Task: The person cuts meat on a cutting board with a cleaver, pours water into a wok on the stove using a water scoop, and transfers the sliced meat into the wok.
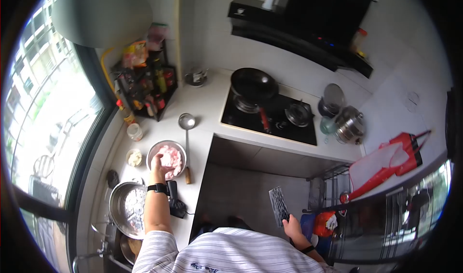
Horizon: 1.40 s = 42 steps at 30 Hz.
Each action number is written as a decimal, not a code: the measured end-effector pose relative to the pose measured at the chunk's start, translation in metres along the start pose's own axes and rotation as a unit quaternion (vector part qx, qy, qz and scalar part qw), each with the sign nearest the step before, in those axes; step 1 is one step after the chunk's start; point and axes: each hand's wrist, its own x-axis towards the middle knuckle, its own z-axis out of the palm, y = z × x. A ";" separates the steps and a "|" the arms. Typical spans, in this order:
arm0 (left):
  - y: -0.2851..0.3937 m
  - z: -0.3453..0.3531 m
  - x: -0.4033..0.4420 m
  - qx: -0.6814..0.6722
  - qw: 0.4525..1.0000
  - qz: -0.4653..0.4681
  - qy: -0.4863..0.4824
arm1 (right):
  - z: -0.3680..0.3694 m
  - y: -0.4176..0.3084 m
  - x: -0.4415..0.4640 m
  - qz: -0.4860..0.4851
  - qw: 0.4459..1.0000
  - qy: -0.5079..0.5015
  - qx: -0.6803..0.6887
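My left hand [158,165] reaches over the near left rim of a round metal bowl [183,153]. Its fingers look spread against pale pink raw meat [170,156] inside; their tips are partly hidden. In my right hand [293,226] is a cleaver [278,204], held by its handle with the broad blade pointing up and away over the floor. Pale bits or wet marks speckle the blade. Beside the bowl, on its right, lies a long-handled ladle [187,122].
A small bowl of pale pieces [134,157] and a jar [135,132] stand left of the meat. A large metal basin [114,210] sits near the sink. Farther off are a wok [253,84] on the stove [279,112], a seasoning rack [144,87] and a red apron [393,162].
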 end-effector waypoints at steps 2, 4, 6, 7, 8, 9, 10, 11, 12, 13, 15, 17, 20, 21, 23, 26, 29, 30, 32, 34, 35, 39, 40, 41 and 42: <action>-0.001 -0.020 0.021 -0.037 0.998 0.032 -0.029 | 0.001 0.000 0.040 -0.042 0.999 -0.012 -0.015; -0.010 -0.031 -0.026 -0.069 0.977 0.181 -0.085 | -0.003 -0.014 0.072 -0.125 0.992 0.009 -0.020; -0.011 -0.037 -0.078 -0.081 0.967 0.230 -0.066 | -0.016 -0.047 0.104 -0.139 0.987 -0.056 -0.051; -0.015 -0.047 -0.106 -0.094 0.959 0.261 -0.061 | -0.018 -0.063 0.122 -0.166 0.981 -0.072 -0.064; -0.020 -0.054 -0.142 -0.107 0.949 0.292 -0.056 | -0.018 -0.079 0.138 -0.213 0.969 -0.095 -0.084; -0.031 -0.059 -0.181 -0.117 0.936 0.330 -0.032 | -0.016 -0.090 0.155 -0.261 0.953 -0.117 -0.103; -0.046 -0.070 -0.210 -0.138 0.924 0.357 0.013 | -0.009 -0.097 0.172 -0.294 0.940 -0.131 -0.115; -0.064 -0.086 -0.231 -0.151 0.910 0.383 0.058 | 0.002 -0.107 0.188 -0.415 0.900 -0.114 -0.072; -0.084 -0.103 -0.255 -0.162 0.892 0.408 0.105 | 0.012 -0.120 0.198 -0.529 0.843 -0.101 -0.020; -0.107 -0.120 -0.278 -0.176 0.878 0.421 0.147 | 0.011 -0.139 0.198 -0.547 0.821 -0.156 -0.052; -0.159 -0.149 -0.325 -0.229 0.835 0.441 0.236 | 0.014 -0.168 0.193 -0.620 0.756 -0.190 -0.088; -0.217 -0.172 -0.374 -0.271 0.785 0.447 0.332 | 0.027 -0.192 0.182 -0.684 0.686 -0.218 -0.121; -0.308 -0.202 -0.443 -0.343 0.693 0.444 0.453 | 0.054 -0.221 0.149 -0.785 0.555 -0.237 -0.141; -0.337 -0.207 -0.464 -0.357 0.658 0.453 0.484 | 0.066 -0.227 0.134 -0.814 0.509 -0.237 -0.148; -0.386 -0.209 -0.502 -0.391 0.589 0.457 0.540 | 0.086 -0.234 0.102 -0.859 0.433 -0.222 -0.158; -0.440 -0.204 -0.537 -0.448 0.496 0.448 0.594 | 0.109 -0.242 0.057 -0.877 0.405 -0.229 -0.118; -0.472 -0.207 -0.552 -0.467 0.472 0.436 0.607 | 0.122 -0.263 0.017 -0.853 0.463 -0.223 -0.087; -0.476 -0.208 -0.556 -0.467 0.467 0.436 0.611 | 0.126 -0.278 0.006 -0.848 0.484 -0.193 -0.101; -0.481 -0.216 -0.563 -0.467 0.465 0.430 0.617 | 0.146 -0.316 -0.011 -0.830 0.521 -0.143 -0.136; -0.482 -0.231 -0.573 -0.455 0.482 0.432 0.612 | 0.176 -0.356 -0.021 -0.809 0.552 -0.108 -0.168; -0.484 -0.242 -0.580 -0.453 0.486 0.430 0.611 | 0.187 -0.374 -0.027 -0.798 0.566 -0.107 -0.179; -0.483 -0.310 -0.595 -0.435 0.504 0.430 0.610 | 0.232 -0.420 -0.043 -0.768 0.594 -0.069 -0.230; -0.482 -0.332 -0.596 -0.428 0.512 0.422 0.613 | 0.240 -0.425 -0.047 -0.768 0.589 -0.058 -0.244; -0.473 -0.347 -0.599 -0.423 0.521 0.418 0.613 | 0.247 -0.426 -0.045 -0.769 0.581 -0.048 -0.262; -0.467 -0.362 -0.601 -0.422 0.529 0.416 0.607 | 0.255 -0.427 -0.045 -0.763 0.587 -0.043 -0.266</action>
